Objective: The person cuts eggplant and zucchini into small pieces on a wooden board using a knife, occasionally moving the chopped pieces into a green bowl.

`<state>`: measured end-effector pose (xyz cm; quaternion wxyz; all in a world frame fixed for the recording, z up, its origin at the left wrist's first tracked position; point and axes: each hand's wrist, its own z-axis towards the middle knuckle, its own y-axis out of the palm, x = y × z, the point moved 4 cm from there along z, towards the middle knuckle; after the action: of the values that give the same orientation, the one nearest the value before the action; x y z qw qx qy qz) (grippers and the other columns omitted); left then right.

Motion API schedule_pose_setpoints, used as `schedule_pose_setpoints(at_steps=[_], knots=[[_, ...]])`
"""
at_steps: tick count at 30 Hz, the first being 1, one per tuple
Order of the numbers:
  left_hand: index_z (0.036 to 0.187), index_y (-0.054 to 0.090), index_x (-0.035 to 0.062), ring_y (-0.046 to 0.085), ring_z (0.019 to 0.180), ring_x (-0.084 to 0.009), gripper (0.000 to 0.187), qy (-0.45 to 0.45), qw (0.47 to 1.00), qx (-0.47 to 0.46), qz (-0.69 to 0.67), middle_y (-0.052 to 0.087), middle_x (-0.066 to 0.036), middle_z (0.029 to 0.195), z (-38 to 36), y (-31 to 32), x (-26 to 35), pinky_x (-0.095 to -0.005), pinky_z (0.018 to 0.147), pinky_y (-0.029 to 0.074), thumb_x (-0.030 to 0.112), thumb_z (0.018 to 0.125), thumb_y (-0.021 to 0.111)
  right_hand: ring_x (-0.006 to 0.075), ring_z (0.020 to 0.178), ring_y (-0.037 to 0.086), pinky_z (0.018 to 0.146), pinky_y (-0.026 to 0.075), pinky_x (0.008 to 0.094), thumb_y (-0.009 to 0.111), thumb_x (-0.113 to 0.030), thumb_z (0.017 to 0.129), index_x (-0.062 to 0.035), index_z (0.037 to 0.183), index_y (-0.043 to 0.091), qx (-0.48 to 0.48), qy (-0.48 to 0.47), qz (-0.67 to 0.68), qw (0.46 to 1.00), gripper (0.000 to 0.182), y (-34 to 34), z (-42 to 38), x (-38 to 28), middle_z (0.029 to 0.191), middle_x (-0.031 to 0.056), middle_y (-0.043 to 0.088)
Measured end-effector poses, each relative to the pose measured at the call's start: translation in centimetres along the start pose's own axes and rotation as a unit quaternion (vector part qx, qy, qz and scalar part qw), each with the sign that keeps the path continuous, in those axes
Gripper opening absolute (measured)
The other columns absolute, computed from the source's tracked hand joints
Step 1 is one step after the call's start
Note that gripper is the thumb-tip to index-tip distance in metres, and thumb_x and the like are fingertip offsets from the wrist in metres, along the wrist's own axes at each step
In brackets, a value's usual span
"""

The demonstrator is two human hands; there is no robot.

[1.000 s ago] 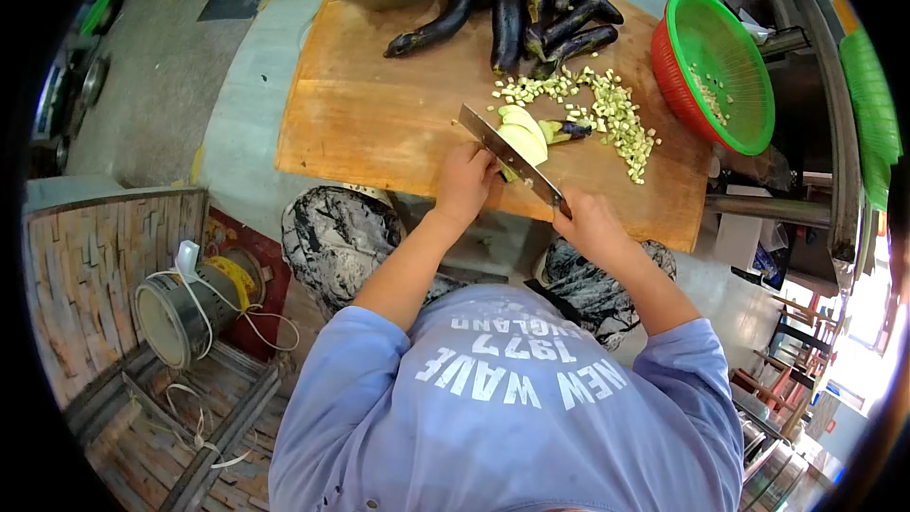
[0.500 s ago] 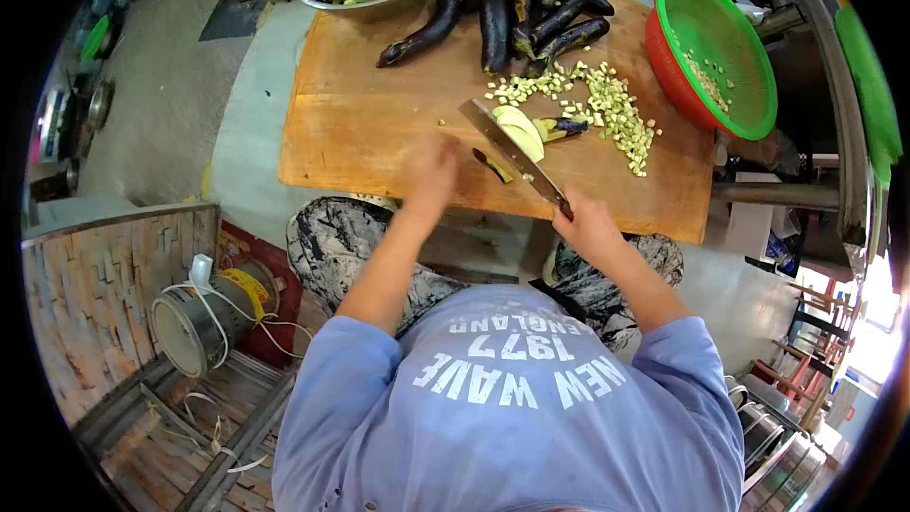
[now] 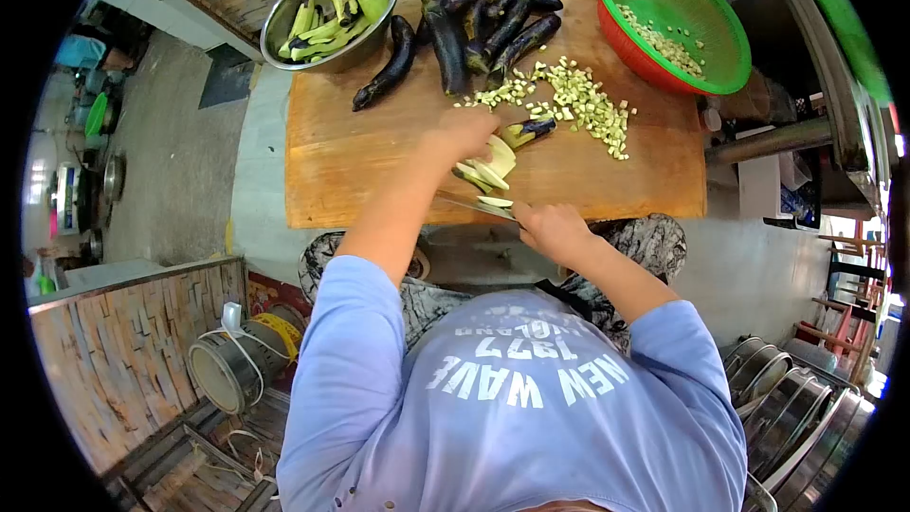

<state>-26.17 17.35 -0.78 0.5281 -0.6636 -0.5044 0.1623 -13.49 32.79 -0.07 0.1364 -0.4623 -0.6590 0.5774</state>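
Note:
My right hand [image 3: 559, 232] is closed round the handle of a kitchen knife [image 3: 479, 206], whose blade points left near the board's front edge. A thin pale slice [image 3: 495, 201] lies against the blade. My left hand [image 3: 464, 136] rests with curled fingers on the peeled eggplant slices [image 3: 499, 163]; its fingertips are partly hidden. Just right of it lies an eggplant end [image 3: 529, 131] with dark skin. Diced eggplant [image 3: 592, 104] is spread behind on the wooden cutting board [image 3: 351, 171]. Several whole dark eggplants [image 3: 444, 45] lie at the back.
A metal bowl [image 3: 377, 36] with peeled, striped eggplants stands at the back left. At the back right, a green colander [image 3: 725, 71] holding some dice sits in a red basket [image 3: 637, 55]. A metal table frame [image 3: 773, 144] stands right of the board.
My left hand has come from the left onto the slices. The knife has moved off the slices toward the board's front edge and lies lower. The camera view has shifted slightly.

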Motion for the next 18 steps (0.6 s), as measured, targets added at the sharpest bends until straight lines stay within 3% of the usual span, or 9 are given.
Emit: schedule_pose_setpoints(at_steps=[1, 4, 7, 9, 12, 14, 18], knots=[[0.112, 0.063, 0.0109, 0.061, 0.101, -0.0292, 0.042, 0.009, 1.000, -0.011, 0.012, 0.060, -0.010, 0.113, -0.7, -0.4, 0.0, -0.0402, 0.087, 0.049, 0.023, 0.075, 0.076, 0.0380, 0.074, 0.066, 0.066, 0.053, 0.0486, 0.059, -0.017, 0.083, -0.0051, 0.097, 0.055, -0.012, 0.004, 0.005, 1.000, 0.019, 0.1, 0.1, 0.1, 0.078, 0.0190, 0.067], [0.111, 0.064, 0.0121, 0.061, 0.099, -0.0273, 0.043, -0.017, 0.995, 0.103, 0.004, 0.059, -0.009, 0.109, -3.7, -3.2, -0.9, -0.0393, 0.084, 0.050, 0.025, 0.073, 0.078, 0.0385, 0.078, 0.066, 0.070, 0.053, 0.0485, 0.059, -0.017, 0.083, -0.0034, 0.096, 0.057, 0.000, 0.003, 0.046, 0.999, 0.018, -1.0, 0.5, 0.3, 0.082, 0.0200, 0.067], [0.103, 0.066, 0.0121, 0.062, 0.093, -0.0299, 0.032, -0.060, 0.922, 0.377, -0.070, 0.058, -0.011, 0.111, -9.2, -6.1, -2.6, -0.0382, 0.078, 0.052, 0.017, 0.073, 0.075, 0.0400, 0.082, 0.064, 0.073, 0.051, 0.0490, 0.058, -0.017, 0.084, -0.0017, 0.092, 0.060, -0.014, 0.060, 0.083, 0.995, 0.017, -2.7, 1.2, 1.8, 0.083, 0.0210, 0.066], [0.101, 0.067, 0.0119, 0.062, 0.089, -0.0303, 0.028, -0.048, 0.835, 0.544, -0.062, 0.057, -0.011, 0.110, -12.9, -5.9, -3.2, -0.0369, 0.076, 0.052, 0.013, 0.073, 0.073, 0.0410, 0.082, 0.064, 0.073, 0.050, 0.0494, 0.058, -0.017, 0.085, -0.0006, 0.090, 0.060, 0.025, 0.094, 0.129, 0.987, 0.018, -2.7, 1.7, 3.5, 0.083, 0.0223, 0.066], [0.101, 0.064, 0.0096, 0.058, 0.089, -0.0291, 0.027, -0.047, 0.822, 0.567, 0.024, 0.055, -0.010, 0.104, -12.0, 1.2, -1.2, -0.0361, 0.073, 0.051, 0.003, 0.075, 0.069, 0.0419, 0.082, 0.063, 0.073, 0.049, 0.0499, 0.058, -0.017, 0.085, 0.0000, 0.089, 0.059, 0.055, 0.105, 0.197, 0.973, 0.017, -3.0, 2.3, 4.7, 0.083, 0.0236, 0.065], [0.108, 0.062, 0.0076, 0.056, 0.091, -0.0311, 0.037, -0.036, 0.894, 0.444, -0.051, 0.054, -0.012, 0.106, -9.2, 7.3, -1.1, -0.0383, 0.076, 0.050, -0.002, 0.073, 0.067, 0.0422, 0.081, 0.063, 0.073, 0.049, 0.0500, 0.059, -0.017, 0.085, 0.0000, 0.088, 0.058, 0.056, 0.101, 0.210, 0.971, 0.017, -2.9, 2.3, 4.7, 0.083, 0.0237, 0.065], [0.116, 0.059, 0.0042, 0.055, 0.095, -0.0332, 0.044, -0.046, 0.884, 0.427, -0.185, 0.052, -0.016, 0.112, -10.4, 10.2, 1.0, -0.0411, 0.082, 0.047, -0.002, 0.074, 0.067, 0.0418, 0.078, 0.063, 0.070, 0.049, 0.0501, 0.060, -0.017, 0.084, -0.0015, 0.087, 0.057, 0.052, 0.106, 0.171, 0.978, 0.016, -2.8, 2.2, 4.7, 0.081, 0.0221, 0.065]])
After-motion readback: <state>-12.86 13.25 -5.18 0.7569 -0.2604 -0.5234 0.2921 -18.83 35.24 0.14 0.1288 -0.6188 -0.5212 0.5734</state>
